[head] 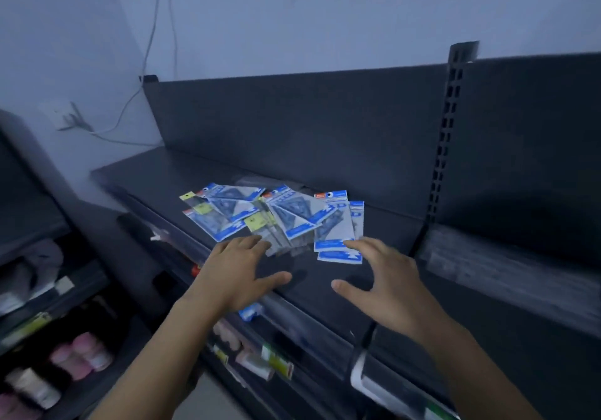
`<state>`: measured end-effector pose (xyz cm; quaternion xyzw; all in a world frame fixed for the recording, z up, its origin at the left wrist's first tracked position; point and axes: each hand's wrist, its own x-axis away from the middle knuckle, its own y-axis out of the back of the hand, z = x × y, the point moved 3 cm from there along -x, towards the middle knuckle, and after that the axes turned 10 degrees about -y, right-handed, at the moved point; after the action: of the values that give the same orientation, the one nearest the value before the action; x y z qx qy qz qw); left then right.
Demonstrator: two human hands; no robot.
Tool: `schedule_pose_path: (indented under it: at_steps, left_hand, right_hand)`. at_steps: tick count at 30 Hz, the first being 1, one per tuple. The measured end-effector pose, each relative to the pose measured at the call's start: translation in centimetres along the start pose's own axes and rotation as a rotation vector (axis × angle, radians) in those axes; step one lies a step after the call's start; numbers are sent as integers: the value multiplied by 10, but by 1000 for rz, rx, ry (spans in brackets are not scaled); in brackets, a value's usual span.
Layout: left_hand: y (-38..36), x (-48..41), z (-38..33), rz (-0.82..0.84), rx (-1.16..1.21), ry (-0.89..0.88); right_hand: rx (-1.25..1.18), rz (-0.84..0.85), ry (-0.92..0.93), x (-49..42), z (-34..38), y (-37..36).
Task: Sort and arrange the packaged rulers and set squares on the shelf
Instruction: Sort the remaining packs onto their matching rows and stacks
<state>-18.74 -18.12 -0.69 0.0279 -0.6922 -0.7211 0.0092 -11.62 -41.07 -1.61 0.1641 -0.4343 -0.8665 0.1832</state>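
Two open grips: left hand (240,273), right hand (387,284), seemingly touching packs (292,214).

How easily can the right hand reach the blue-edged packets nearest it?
Probably yes, easily: the right hand is open and already at the edge of those blue-edged packets, with nothing between them on the shelf.

Packs of set squares (292,218), on the shelf: blue bands with large white lettering, blurred. Far-right pack (356,214): one letter, possibly "D". Yellow stickers (255,223), left and middle packs: dark marks, illegible. Shelf-edge labels (276,359), near, lower tier: unreadable.
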Motion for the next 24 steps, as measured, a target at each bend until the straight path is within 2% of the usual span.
schedule_pose_path:
  at_steps: [4,11,14,17,19,22,24]
  left_hand:
    - [-11,-44,61,11,-2,3]
    - [-30,-111,153,10,138,-59]
    - [-35,-155,197,10,145,-156]
    - [-37,-209,224,28,109,-304]
    - [-38,-242,227,53,101,-410]
    - [-43,-279,222,105,118,-501]
    - [-43,-296,219,61,155,-541]
  right_hand:
    - [19,-24,-8,-55,16,-23]
    - [138,122,-73,-116,53,-68]
    - [205,136,-116,-140,76,-85]
    - [228,68,-174,-169,106,-108]
    - [247,47,-230,-194,122,-124]
    - [284,108,-362,-231,134,-141]
    - [230,123,-431,-246,132,-145]
